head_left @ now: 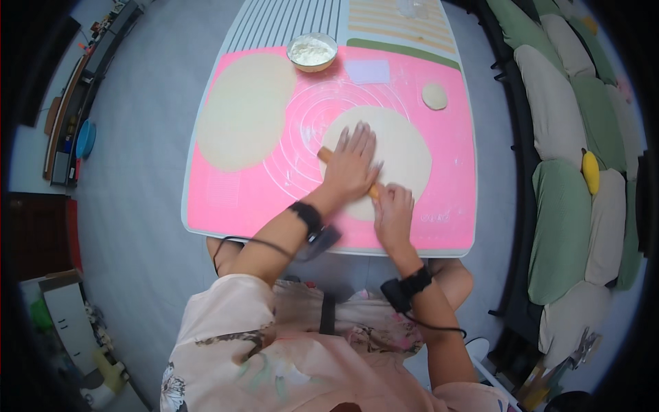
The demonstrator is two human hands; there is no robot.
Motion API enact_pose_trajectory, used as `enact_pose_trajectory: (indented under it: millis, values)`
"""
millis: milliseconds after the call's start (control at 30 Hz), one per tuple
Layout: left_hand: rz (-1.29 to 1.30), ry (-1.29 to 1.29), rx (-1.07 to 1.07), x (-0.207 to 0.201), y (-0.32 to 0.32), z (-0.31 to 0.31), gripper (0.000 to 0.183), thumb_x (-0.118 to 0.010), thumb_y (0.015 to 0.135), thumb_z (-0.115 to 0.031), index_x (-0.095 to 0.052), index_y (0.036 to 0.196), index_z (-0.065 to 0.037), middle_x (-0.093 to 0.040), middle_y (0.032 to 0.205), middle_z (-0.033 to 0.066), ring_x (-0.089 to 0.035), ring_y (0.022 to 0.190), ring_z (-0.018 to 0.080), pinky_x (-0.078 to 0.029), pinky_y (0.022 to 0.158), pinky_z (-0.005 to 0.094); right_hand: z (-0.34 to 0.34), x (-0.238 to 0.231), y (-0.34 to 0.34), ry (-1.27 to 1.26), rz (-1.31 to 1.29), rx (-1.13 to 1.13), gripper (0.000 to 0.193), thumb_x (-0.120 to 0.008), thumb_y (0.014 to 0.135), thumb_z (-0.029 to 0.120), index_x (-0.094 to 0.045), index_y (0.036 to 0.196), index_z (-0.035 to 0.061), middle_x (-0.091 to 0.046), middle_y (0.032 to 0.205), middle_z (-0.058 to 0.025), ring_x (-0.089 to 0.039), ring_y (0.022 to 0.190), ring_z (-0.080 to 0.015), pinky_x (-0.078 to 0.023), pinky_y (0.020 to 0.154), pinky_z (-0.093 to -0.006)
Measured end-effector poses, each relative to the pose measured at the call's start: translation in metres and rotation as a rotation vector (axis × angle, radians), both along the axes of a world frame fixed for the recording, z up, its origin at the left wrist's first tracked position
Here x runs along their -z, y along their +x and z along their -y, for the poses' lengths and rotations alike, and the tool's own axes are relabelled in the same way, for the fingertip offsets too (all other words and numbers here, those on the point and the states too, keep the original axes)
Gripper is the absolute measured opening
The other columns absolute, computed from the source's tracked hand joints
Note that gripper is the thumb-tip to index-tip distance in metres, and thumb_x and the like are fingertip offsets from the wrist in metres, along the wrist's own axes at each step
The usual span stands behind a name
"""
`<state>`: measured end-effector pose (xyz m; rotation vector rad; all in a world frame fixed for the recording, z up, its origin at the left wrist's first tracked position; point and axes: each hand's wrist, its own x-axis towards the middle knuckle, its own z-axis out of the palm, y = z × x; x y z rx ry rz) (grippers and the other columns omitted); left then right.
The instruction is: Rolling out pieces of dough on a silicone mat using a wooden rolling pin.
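Note:
A wooden rolling pin (325, 155) lies slantwise across a round, flat sheet of dough (401, 147) on a pink silicone mat (446, 185). My left hand (351, 163) presses flat over the middle of the pin, fingers stretched out toward the far side. At the pin's near right end, my right hand (394, 209) has its fingers closed around it. A larger oval dough sheet (247, 113) is spread on the left of the mat. Over on the right rests a small round piece of dough (434, 96).
A glass bowl of flour (311, 52) stands at the mat's far edge, beside a pale lilac rectangle (367, 71). Farther back, the table (288, 20) has a striped top. A sofa with green and beige cushions (564, 233) runs along the right. Cables hang from both wristbands.

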<state>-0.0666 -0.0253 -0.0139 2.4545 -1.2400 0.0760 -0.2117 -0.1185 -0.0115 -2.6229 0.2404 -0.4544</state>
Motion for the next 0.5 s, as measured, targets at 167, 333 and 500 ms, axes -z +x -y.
enact_pose_trajectory:
  millis: [167,333,500]
  values:
    - [-0.239,-0.01,0.209,-0.008,-0.036,-0.096,0.059,-0.046,0.093,-0.026,-0.035,0.143,0.002,-0.03,0.152,0.0221,-0.025,0.142,0.0365,-0.017,0.117,0.0494,-0.038,0.011,-0.04,0.01,-0.009,-0.028,0.044,-0.064,0.084,0.01,-0.057,0.126,0.0043,-0.055,0.101,-0.0132,-0.052,0.095,-0.0297,-0.04,0.08,-0.0419]
    - [-0.073,-0.209,0.133,-0.017,0.021,-0.039,0.055,-0.045,0.095,-0.025,-0.037,0.142,0.002,-0.033,0.151,0.021,-0.027,0.142,0.0361,-0.019,0.117,0.0483,-0.032,-0.002,0.002,0.019,0.071,0.134,0.033,-0.06,0.085,0.009,-0.058,0.118,0.0015,-0.054,0.102,-0.0157,-0.05,0.095,-0.0334,-0.039,0.083,-0.0451]
    - [-0.039,-0.202,0.144,0.004,0.034,0.046,0.054,-0.042,0.096,-0.027,-0.039,0.139,0.005,-0.037,0.148,0.0212,-0.029,0.141,0.034,-0.019,0.117,0.0486,-0.022,0.013,0.039,-0.066,0.033,0.352,0.036,-0.061,0.085,0.01,-0.057,0.12,0.003,-0.052,0.104,-0.0139,-0.049,0.098,-0.0324,-0.038,0.085,-0.0443]
